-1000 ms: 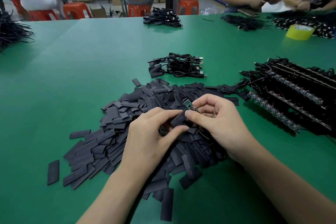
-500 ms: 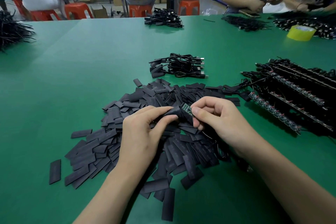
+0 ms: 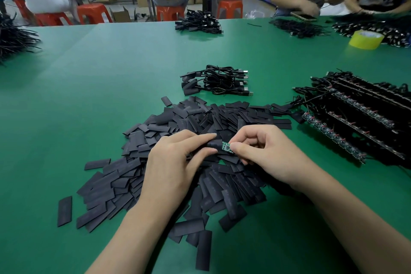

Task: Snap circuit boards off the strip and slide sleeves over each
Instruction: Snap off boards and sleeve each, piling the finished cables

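1. Circuit board (image 3: 226, 147): small green rectangle, half inside a flat matte black sleeve (image 3: 214, 144), held over the sleeve pile (image 3: 200, 122) mid-bench.
2. Left hand (image 3: 175, 162) pinches the sleeve between thumb and forefinger; right hand (image 3: 264, 153) pinches the board's bare end, other fingers curled.
3. Pile is loose, overlapping flat black rectangles; the smooth green bench (image 3: 100, 78) has open room left of it.
4. Board strips (image 3: 355, 122) with black wires at right are cut off by the frame edge; the board's sleeved end is hidden.

sleeve pile (image 3: 195, 162) centre on table (image 3: 89, 87) | cable bundle (image 3: 218, 80) behind it | board strips (image 3: 360, 115) right
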